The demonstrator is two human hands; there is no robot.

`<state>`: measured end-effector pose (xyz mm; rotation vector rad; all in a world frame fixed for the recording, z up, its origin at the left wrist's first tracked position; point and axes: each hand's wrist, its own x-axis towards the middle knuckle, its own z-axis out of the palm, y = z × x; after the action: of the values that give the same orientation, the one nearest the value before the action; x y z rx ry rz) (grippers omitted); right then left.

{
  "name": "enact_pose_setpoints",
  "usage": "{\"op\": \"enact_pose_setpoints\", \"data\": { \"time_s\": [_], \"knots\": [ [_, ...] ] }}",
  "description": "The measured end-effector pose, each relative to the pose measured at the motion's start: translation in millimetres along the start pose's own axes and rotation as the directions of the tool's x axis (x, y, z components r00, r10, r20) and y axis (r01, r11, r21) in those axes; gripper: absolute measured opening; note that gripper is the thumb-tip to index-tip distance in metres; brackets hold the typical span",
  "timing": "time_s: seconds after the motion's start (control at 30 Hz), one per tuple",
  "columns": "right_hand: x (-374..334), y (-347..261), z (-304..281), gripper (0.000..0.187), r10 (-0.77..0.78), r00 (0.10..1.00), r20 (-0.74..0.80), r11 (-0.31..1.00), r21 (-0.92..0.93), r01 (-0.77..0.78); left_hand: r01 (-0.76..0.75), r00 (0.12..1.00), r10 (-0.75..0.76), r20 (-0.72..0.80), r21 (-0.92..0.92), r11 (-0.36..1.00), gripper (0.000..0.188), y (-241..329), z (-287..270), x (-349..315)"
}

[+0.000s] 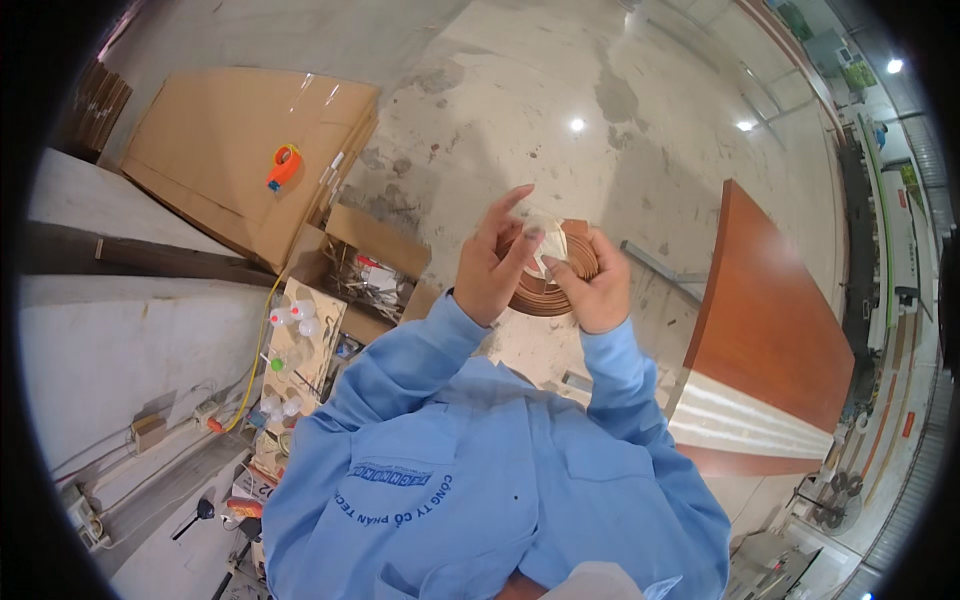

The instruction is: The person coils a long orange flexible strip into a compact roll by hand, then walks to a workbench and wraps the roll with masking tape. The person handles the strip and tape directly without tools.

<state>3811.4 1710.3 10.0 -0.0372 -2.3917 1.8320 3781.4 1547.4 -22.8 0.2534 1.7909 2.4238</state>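
Observation:
In front of my chest I hold a flat coil of brown edge banding (541, 299) between both hands. A crumpled whitish piece of tape or paper (547, 243) lies across its top and middle. My left hand (487, 265) is against the coil's left side, thumb on the whitish piece and one finger raised; its other fingers are partly hidden. My right hand (604, 287) grips the right side of the coil, its thumb pressing on the whitish piece. The right fingers go out of sight behind the coil.
Flat cardboard (225, 150) with an orange tape roll (285, 167) lies at left. Nearer stand an open box of scraps (376, 243) and a narrow bench (318, 343) with small plastic bottles. A reddish-brown panel (765, 330) stands at right, beside a grey metal bar (660, 265).

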Motion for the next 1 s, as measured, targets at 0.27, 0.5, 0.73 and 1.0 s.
{"op": "enact_pose_setpoints", "data": {
  "time_s": [0.27,0.5,0.73,1.0],
  "knots": [
    [85.3,6.0,-21.6,0.033,-0.444,0.881,-0.162,0.799,-0.517,0.307,-0.348,0.862,0.252,0.439,0.152,0.925,0.055,8.3,1.5,111.9],
    [148.7,42.9,-77.2,0.038,-0.712,0.65,-0.265,0.676,-0.508,0.533,0.283,0.768,-0.213,0.604,-0.022,0.959,0.06,29.2,43.1,190.0],
    [235.9,91.4,-167.1,0.039,-0.506,0.811,-0.294,0.838,-0.39,0.381,0.414,0.732,-0.35,0.584,0.027,0.91,0.051,-8.6,132.8,301.4],
    [326.0,138.8,-300.5,0.045,-0.313,0.929,-0.197,0.931,-0.258,0.259,0.554,0.625,-0.592,0.509,0.245,0.795,0.031,-67.8,236.0,413.5]
  ]
}}
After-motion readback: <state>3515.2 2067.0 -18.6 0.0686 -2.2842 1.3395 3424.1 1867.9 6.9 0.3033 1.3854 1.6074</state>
